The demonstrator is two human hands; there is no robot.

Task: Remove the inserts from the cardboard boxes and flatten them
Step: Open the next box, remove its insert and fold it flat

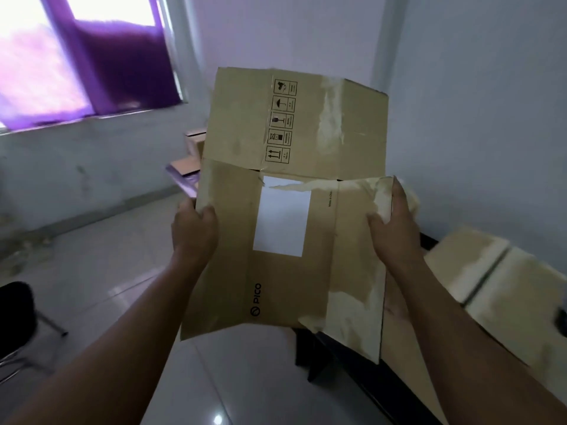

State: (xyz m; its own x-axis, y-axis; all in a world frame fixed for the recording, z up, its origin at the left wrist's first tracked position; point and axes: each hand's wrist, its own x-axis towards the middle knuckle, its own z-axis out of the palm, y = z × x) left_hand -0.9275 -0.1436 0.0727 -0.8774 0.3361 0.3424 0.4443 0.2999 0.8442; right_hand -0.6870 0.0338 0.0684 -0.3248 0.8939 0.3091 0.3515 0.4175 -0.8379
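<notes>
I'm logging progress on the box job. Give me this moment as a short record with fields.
held item: cardboard box, opened out, looks nearly flat, held up in the air
left hand: grips its left edge
right hand: grips its right edge, at a torn flap
markings: white label, PICO print
insert: none visible
nearby: more cardboard lying at right

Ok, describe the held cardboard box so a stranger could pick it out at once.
Right of the window with the purple curtain, before the white wall corner, the left hand and right hand hold up a nearly flat brown cardboard box. Unlike the plain cardboard pieces at right, it carries a white rectangular label, a black PICO logo and a column of handling symbols.
</notes>
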